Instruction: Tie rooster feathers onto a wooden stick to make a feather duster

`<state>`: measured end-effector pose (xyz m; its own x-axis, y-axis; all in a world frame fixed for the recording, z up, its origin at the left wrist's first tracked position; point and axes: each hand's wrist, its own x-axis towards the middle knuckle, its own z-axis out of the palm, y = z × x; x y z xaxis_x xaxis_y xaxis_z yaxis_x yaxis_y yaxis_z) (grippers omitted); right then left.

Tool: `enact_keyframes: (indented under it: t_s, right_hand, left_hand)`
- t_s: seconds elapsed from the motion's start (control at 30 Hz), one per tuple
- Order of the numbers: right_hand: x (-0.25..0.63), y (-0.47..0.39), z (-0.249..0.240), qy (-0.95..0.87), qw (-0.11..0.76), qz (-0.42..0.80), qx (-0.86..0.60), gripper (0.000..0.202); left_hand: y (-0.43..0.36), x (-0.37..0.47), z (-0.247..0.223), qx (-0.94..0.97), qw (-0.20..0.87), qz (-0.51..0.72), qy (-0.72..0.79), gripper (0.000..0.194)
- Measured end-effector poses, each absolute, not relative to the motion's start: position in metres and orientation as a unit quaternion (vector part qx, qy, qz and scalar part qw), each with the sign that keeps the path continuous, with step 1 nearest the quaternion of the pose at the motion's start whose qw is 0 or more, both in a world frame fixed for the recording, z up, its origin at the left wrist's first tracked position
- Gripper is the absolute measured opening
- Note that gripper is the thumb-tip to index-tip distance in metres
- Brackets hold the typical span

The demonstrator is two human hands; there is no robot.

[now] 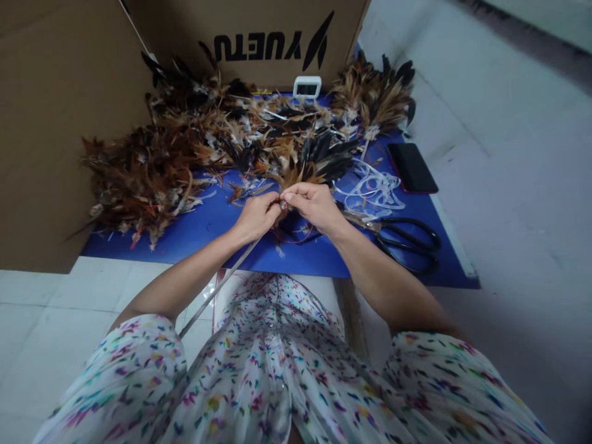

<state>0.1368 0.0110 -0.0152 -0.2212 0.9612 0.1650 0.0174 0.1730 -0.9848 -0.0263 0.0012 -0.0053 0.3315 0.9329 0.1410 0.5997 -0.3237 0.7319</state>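
Observation:
Close together above the table's front, my left hand point(258, 214) and my right hand point(313, 205) meet at the base of a feather bunch point(319, 161). Its brown and black feathers fan out beyond my fingers. The fingers of both hands are closed around the bound stem end, where a bit of red string point(303, 239) hangs down. From under my left hand a pale flat strip point(219, 285) runs down toward my lap. Large black-handled scissors point(407, 242) lie beside my right wrist, their blades partly behind it.
Heaps of brown feathers point(152, 166) cover the blue table point(194, 237) at the back and left. Tangled white ribbon point(372, 188), a phone point(411, 168) and another feather bunch point(377, 98) lie to the right. A small white digital device point(307, 87) stands before a cardboard box point(259, 18).

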Motion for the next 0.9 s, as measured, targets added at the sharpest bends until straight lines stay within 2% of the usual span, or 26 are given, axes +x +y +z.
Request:
enact_keyframes:
  t_s: [0.37,0.67,0.9]
  right_hand:
    - [0.132,0.009,-0.015,-0.496,0.460,0.617,-0.402,0.030]
    - [0.131,0.009,-0.016,-0.472,0.457,0.643,-0.394,0.026]
    - [0.128,0.007,-0.013,-0.466,0.452,0.651,-0.394,0.016]
  left_hand:
    - [-0.002,-0.029,-0.012,0.753,0.268,0.310,0.515,0.026]
    - [-0.002,-0.027,-0.017,0.712,0.300,0.355,0.526,0.022]
    - [0.000,-0.028,-0.015,0.740,0.225,0.346,0.530,0.024]
